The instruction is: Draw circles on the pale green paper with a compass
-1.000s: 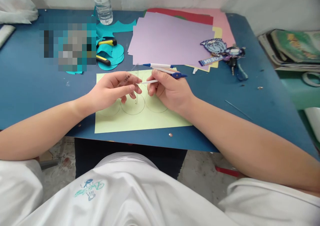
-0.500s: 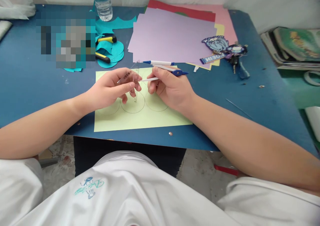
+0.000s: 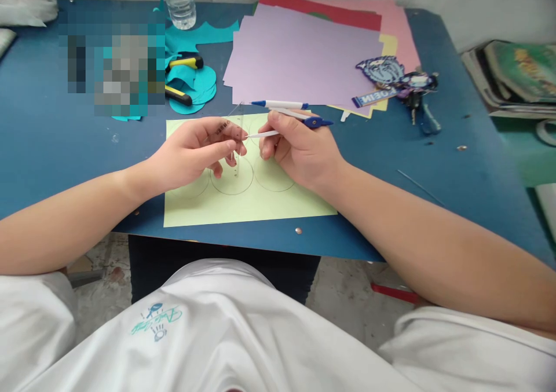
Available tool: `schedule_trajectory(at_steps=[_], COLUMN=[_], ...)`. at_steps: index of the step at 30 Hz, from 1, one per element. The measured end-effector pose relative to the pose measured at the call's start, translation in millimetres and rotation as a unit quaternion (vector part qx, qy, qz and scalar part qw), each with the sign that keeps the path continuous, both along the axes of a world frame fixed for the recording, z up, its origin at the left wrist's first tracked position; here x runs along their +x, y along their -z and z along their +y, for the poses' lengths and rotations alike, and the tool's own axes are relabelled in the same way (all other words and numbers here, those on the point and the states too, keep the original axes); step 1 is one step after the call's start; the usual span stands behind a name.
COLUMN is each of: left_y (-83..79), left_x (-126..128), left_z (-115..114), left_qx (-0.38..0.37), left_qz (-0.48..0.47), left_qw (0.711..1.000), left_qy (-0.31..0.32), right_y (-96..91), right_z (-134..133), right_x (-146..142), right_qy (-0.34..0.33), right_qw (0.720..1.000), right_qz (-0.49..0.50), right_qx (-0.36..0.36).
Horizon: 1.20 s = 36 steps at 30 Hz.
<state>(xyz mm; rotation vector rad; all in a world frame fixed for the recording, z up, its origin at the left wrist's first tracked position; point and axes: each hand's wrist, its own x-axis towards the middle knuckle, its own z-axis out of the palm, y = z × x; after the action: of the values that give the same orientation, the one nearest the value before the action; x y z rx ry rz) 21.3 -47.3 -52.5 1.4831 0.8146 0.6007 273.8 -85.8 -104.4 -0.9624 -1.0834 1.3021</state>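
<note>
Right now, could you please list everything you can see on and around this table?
table: one, blue, beneath everything
paper sheet: one, pale green with drawn circles, under both hands
ruler: one, clear, above the sheet
compass: one, white with blue hinge, over the sheet
pen: one, white and blue, beyond the sheet
paper stack: several sheets, lilac on top, far middle
cutouts: several, teal, far left-centre
cutters: two, yellow-black, among the cutouts
bottle: one, clear, far edge
keyring: one, purple-blue charms, right of the stack
books: a pile, greenish, off the table's right
left hand: one, pinching the ruler
right hand: one, gripping the compass
</note>
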Motion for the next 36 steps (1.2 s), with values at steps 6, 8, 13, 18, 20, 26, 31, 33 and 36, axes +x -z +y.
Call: schedule_trajectory(at_steps=[6,8,13,18,20,26,31,33,36], left_y=[-2.4,-3.0,-3.3,-3.8,-5.1,-8.3,-7.7,-7.4,-6.9], left_x=[0.0,-0.3,-0.3,0.5,0.9,1.7,1.7,1.3,0.4], left_z=[-0.7,-0.9,-2.0,-5.6,-7.1,-9.1,-8.6,-8.4,-7.9], left_qx=[0.009,0.012,0.004,-0.020,-0.022,-0.026,-0.023,-0.023,-0.025], left_qz=[0.000,0.006,0.004,-0.008,-0.004,0.009,0.006,0.005,0.009], left_qw=[1.000,1.000,1.000,1.000,1.000,1.000,1.000,1.000,1.000], left_qy=[0.001,0.002,0.017,0.007,0.002,-0.006,-0.003,-0.003,-0.003], right_y=[-3.3,-5.4,-6.0,-2.4,-1.4,0.9,-0.4,-1.1,-0.8], right_z=[-1.6,-2.6,-3.5,-2.0,-1.3,-0.4,-0.4,-0.1,0.6], right_x=[0.3,0.0,-0.3,0.8,1.2,0.9,-0.8,-2.0,-3.6], right_qy=[-0.001,-0.015,-0.016,-0.003,-0.006,-0.006,-0.004,-0.002,-0.002], right_qw=[1.000,1.000,1.000,1.000,1.000,1.000,1.000,1.000,1.000], right_qz=[-0.001,0.010,0.010,-0.003,-0.007,-0.002,-0.012,-0.009,0.003], right_qx=[-0.006,-0.005,-0.008,-0.006,-0.009,0.003,-0.006,-0.005,0.005])
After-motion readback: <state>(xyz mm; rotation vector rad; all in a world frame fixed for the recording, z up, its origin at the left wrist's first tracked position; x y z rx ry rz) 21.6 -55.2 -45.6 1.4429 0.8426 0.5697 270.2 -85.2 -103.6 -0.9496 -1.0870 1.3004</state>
